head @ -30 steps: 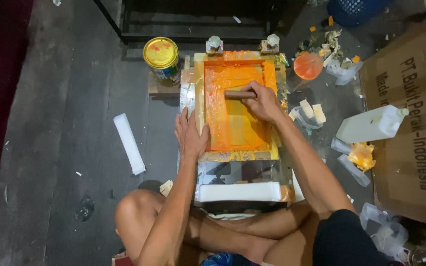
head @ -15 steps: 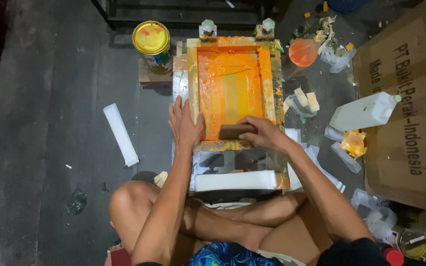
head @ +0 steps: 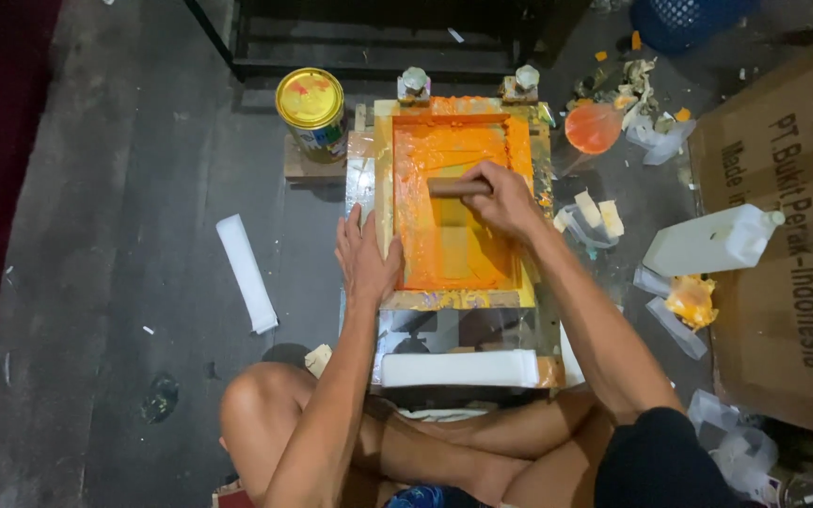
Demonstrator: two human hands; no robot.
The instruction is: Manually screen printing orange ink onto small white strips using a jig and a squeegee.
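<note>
- Left hand (head: 366, 261) lies flat, fingers spread, pressing the left rail of the screen-printing frame (head: 384, 202); it grips nothing
- Right hand (head: 502, 196) is closed over the brown squeegee (head: 451, 187), set crosswise on the orange-inked mesh (head: 449, 235) near the far end
- For an even pull, keep the frame pinned, the squeegee square and the pressure steady
- Yellow ink can (head: 310, 110) stands left of the frame
</note>
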